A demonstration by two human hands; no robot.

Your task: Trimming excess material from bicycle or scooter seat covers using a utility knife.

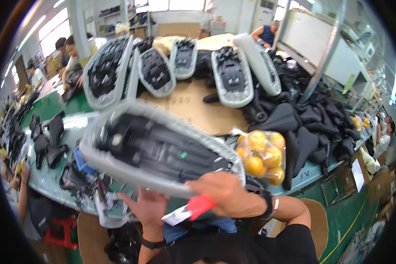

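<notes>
A long bicycle saddle (158, 145), grey-rimmed with a black ribbed underside facing up, is held over the green workbench (53, 180). My right hand (226, 191) grips its narrow right end from above, a red and white tool (191, 209) sticking out below the fingers. My left hand (147, 207) is under the saddle's lower edge, palm up, touching it. Motion blur softens the saddle's outline.
Several upturned grey saddles (231, 77) lean on cardboard at the back. A pile of black saddle covers (308, 127) lies to the right. A clear bag of oranges (262, 156) sits beside my right hand. Black parts (48, 141) lie at left; other people work around the benches.
</notes>
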